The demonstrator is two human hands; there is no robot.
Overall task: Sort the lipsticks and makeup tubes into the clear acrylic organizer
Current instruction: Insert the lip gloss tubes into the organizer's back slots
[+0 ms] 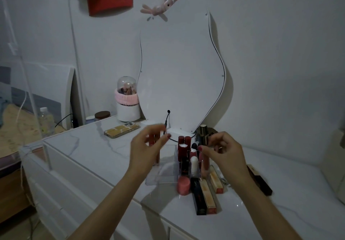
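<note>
White walls stand behind a white marble-look dresser top (pixel 93 146), and a wavy white mirror (pixel 181 68) leans at the back. The clear acrylic organizer (pixel 160 179) sits in the middle of the top, just in front of the mirror.

Some things are already standing in the organizer: two dark red lipsticks (pixel 183 147) at the back, and a white tube (pixel 194 165) in front of them. More wait flat on the top, just in front of the organizer: a fat pink lipstick (pixel 183 185), a black tube (pixel 199 196) and gold lip gloss tubes (pixel 209 195). A phone (pixel 121 130) lies to the left of the mirror. A white brush pot with a pink band (pixel 127 101) stands behind the phone.

The left hand (pixel 147 146) is above the left side of the organizer. Its fingers are curled around a reddish tube (pixel 155 142), but the hand is blurry, so the grip is hard to see. The right hand (pixel 222 150) is over the right side of the organizer. Its fingers are bent and seem to pinch something small. I cannot tell what it is.

I think these tubes are light, hard and smooth, so they could slip. It looks best to hold each one by its middle with finger and thumb. The organizer looks light too and may slide or tip if bumped.
</note>
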